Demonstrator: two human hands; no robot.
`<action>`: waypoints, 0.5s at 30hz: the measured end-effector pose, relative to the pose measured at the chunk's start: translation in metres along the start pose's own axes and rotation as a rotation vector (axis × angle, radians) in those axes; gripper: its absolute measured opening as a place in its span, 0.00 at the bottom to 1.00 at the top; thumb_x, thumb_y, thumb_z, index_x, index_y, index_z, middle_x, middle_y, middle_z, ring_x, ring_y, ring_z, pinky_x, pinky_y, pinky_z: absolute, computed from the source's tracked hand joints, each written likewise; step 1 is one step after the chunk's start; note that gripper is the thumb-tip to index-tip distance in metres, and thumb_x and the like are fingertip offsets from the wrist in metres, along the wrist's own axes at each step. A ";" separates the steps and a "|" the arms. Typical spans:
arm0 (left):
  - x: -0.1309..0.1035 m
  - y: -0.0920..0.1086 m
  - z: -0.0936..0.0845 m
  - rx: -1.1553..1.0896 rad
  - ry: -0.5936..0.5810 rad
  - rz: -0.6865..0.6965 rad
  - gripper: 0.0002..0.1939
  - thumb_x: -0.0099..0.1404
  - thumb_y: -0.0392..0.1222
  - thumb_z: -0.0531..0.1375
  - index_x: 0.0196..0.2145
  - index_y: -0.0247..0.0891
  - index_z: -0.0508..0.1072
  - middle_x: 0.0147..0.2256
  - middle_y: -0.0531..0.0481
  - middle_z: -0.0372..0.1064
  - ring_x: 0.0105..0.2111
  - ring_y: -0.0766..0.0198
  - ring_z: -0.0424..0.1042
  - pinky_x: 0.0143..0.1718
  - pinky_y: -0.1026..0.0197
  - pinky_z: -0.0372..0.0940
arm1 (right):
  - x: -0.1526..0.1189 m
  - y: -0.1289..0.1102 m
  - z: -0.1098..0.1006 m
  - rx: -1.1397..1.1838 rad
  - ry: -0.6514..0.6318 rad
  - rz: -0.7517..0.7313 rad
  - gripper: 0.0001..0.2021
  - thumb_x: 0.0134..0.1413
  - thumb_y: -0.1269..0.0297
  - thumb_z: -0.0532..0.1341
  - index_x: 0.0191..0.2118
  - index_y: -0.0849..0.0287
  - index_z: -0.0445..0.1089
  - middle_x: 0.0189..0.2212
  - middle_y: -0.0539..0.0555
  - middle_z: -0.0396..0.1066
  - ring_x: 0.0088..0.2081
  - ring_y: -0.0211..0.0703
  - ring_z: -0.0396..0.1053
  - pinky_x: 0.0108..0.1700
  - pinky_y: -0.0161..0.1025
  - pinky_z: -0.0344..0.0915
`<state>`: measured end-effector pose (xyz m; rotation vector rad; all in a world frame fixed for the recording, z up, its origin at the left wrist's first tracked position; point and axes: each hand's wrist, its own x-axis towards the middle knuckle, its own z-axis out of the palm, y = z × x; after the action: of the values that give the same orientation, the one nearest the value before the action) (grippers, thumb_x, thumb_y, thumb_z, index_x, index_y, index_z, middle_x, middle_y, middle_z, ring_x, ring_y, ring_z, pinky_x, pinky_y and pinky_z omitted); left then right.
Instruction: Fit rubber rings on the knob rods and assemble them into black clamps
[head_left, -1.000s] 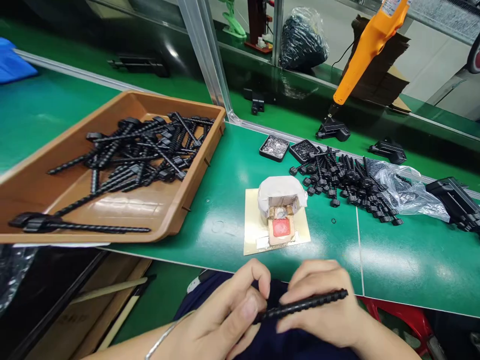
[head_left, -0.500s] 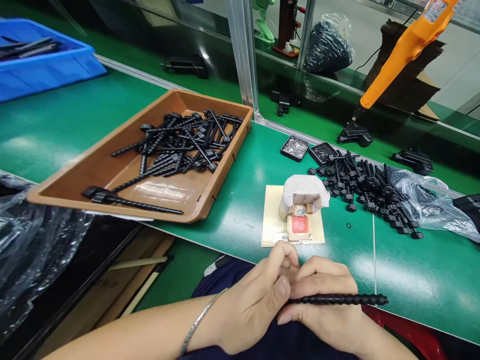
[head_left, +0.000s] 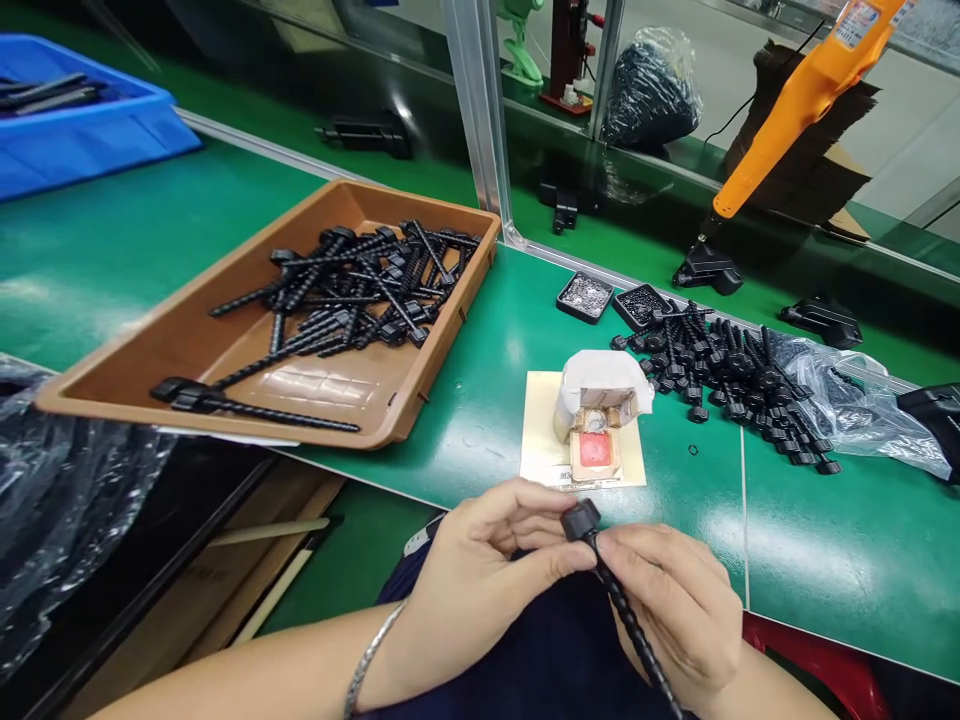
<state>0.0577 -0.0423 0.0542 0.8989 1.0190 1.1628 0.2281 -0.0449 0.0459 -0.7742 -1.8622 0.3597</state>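
Observation:
A black ribbed rod [head_left: 634, 630] with a knob-like head slants down and to the right between my hands, just off the table's front edge. My left hand [head_left: 499, 580] pinches its head between thumb and fingers. Around the shaft just below the head, my right hand [head_left: 679, 595] is closed. Beyond the hands stands a white block fixture [head_left: 604, 380] with a red pad [head_left: 596, 450], on a cream board [head_left: 538, 425]. A small black ring [head_left: 693, 450] lies on the green table [head_left: 480, 400] right of the board.
On the left, a brown tray [head_left: 405, 405] holds several black rods. Many black knobbed pieces [head_left: 739, 375] lie at the right beside a clear bag [head_left: 862, 410]. Two small black trays [head_left: 585, 297] sit behind the fixture. An orange screwdriver [head_left: 787, 120] hangs at the upper right. A blue bin [head_left: 97, 140] stands far left.
The rod has turned from nearly level to slanting down toward me, and its head now shows. My left hand has opened out around the head; my right hand has shifted slightly right.

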 end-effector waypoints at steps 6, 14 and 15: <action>0.003 0.003 -0.006 0.248 -0.106 0.282 0.11 0.53 0.27 0.69 0.34 0.38 0.82 0.28 0.51 0.80 0.22 0.65 0.78 0.26 0.70 0.74 | 0.004 -0.004 -0.003 0.004 -0.009 -0.027 0.17 0.64 0.74 0.56 0.56 0.58 0.70 0.31 0.58 0.77 0.36 0.44 0.77 0.34 0.38 0.76; 0.001 0.013 -0.015 0.805 -0.215 0.609 0.03 0.63 0.34 0.63 0.36 0.38 0.75 0.28 0.50 0.78 0.25 0.65 0.76 0.31 0.69 0.71 | 0.007 0.000 -0.008 0.456 -0.091 0.439 0.16 0.57 0.74 0.65 0.49 0.52 0.75 0.38 0.55 0.73 0.34 0.39 0.76 0.37 0.34 0.76; 0.001 0.012 -0.015 0.839 -0.216 0.647 0.02 0.65 0.36 0.62 0.37 0.38 0.74 0.27 0.49 0.76 0.24 0.65 0.74 0.29 0.69 0.70 | 0.009 0.001 -0.007 0.545 -0.111 0.539 0.16 0.53 0.70 0.69 0.48 0.52 0.76 0.38 0.54 0.74 0.33 0.38 0.76 0.36 0.33 0.77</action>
<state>0.0405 -0.0391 0.0609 2.0887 1.0733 1.1047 0.2328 -0.0392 0.0548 -0.8688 -1.5150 1.2159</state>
